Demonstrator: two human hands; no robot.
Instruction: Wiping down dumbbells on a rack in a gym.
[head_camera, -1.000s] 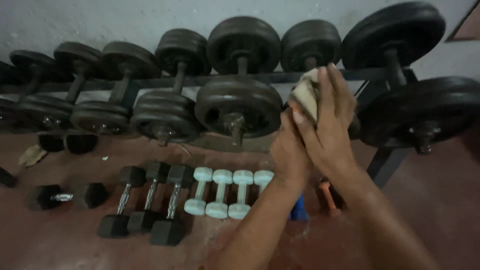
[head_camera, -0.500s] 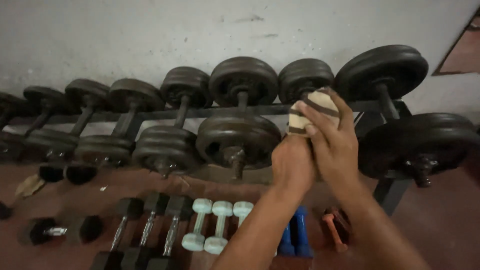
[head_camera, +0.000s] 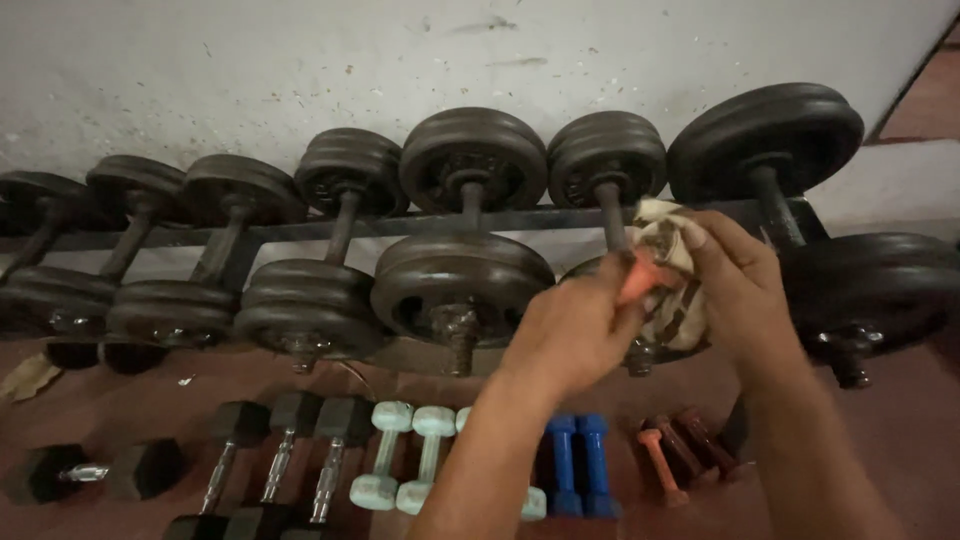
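Note:
My left hand (head_camera: 575, 335) and right hand (head_camera: 740, 285) meet in front of a black plate dumbbell (head_camera: 607, 160) on the rack. My right hand grips a crumpled off-white cloth (head_camera: 668, 243) with dark stripes, its fingers wrapped over the top. The fingers of my left hand pinch a small orange object (head_camera: 640, 282) against the cloth; most of that object is hidden. The hands and cloth hide the dumbbell's front plate.
A metal rack (head_camera: 400, 225) against a white wall carries several black plate dumbbells, the largest (head_camera: 765, 135) at the right. On the red floor below lie black hex dumbbells (head_camera: 275, 460), pale green ones (head_camera: 400, 460), blue ones (head_camera: 575, 460) and orange-brown ones (head_camera: 665, 465).
The view has tilted up toward the wall. Both hands have come down from the upper rack bar toward the front plates, and an orange object now shows between the left fingers.

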